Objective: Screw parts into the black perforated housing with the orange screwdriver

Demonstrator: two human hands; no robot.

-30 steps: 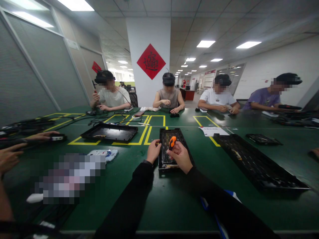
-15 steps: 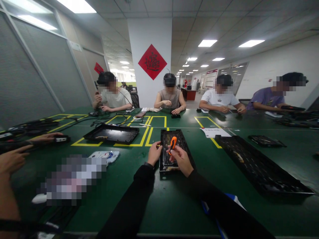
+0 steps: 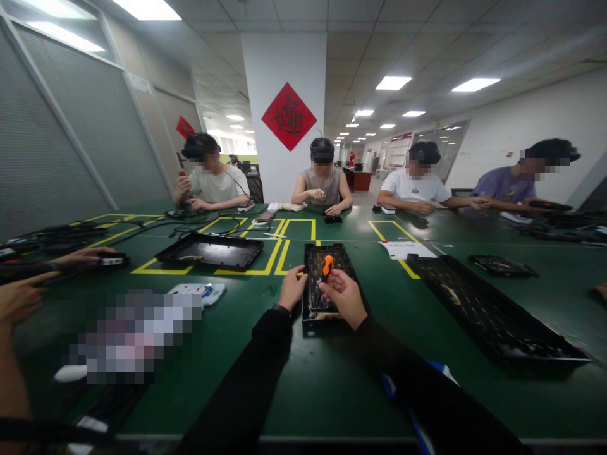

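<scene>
A black plastic tray-like casing (image 3: 337, 254) lies on the green table in front of me. My left hand (image 3: 293, 289) is closed on its left rim, thumb toward the inside. My right hand (image 3: 345, 296) grips a screwdriver (image 3: 327, 265) with an orange and black handle, over the casing's interior. The thin shaft points down toward the casing floor; whether its tip touches anything is too small to tell. A pale brownish strip (image 3: 328, 315) shows along the casing's near end.
A long black casing (image 3: 493, 309) lies to the right and a shallow black tray (image 3: 213, 251) to the left. A paper sheet (image 3: 408, 250) is beyond. At far left a co-worker's hand (image 3: 23, 297) reaches in. Several people sit opposite.
The screwdriver handle has turned in my right hand and looks shorter, its end now facing me more. My left hand stays on the rim. A co-worker opposite has stretched an arm rightward.
</scene>
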